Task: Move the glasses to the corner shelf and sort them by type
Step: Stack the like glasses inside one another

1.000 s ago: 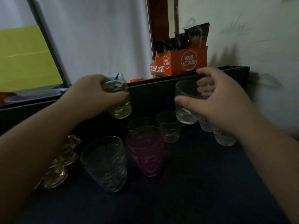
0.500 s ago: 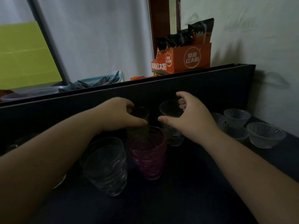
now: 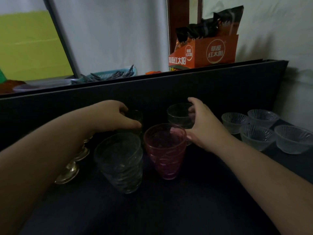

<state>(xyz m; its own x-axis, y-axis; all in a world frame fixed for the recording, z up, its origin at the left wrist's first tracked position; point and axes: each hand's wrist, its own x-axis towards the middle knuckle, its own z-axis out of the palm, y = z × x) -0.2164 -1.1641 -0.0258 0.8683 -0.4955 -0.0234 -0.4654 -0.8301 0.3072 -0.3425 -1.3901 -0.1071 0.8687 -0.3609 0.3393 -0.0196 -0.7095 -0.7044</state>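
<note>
A dim, dark shelf surface (image 3: 194, 209) fills the foreground, with two bare forearms reaching in from the lower corners. Just short of the hands, between the two wrists, stand two tall tumblers side by side: a clear textured tumbler (image 3: 119, 164) nearer the left arm and a pink tumbler (image 3: 165, 150) nearer the right arm. Under the left forearm, gold-tinted stemmed glasses (image 3: 72, 167) show partly; their number cannot be told.

The left hand (image 3: 112, 117) curls its fingers and thumb round a small dark glass (image 3: 136, 118), which stands just beyond the clear tumbler. The right hand (image 3: 202, 123) wraps thumb and fingers round a small clear glass (image 3: 178, 116) just behind the pink tumbler. The two hands are apart, each holding its own glass low near the shelf; whether the glasses touch the surface cannot be told.

To the right of the right hand sit four frosted ribbed glass bowls (image 3: 259, 131) in a close cluster. Beyond both hands rises a dark back panel (image 3: 211, 85). Above it, past the left hand, lies a blue basket (image 3: 111, 74); past the right hand stands an orange carton (image 3: 206, 52) of dark packets.
</note>
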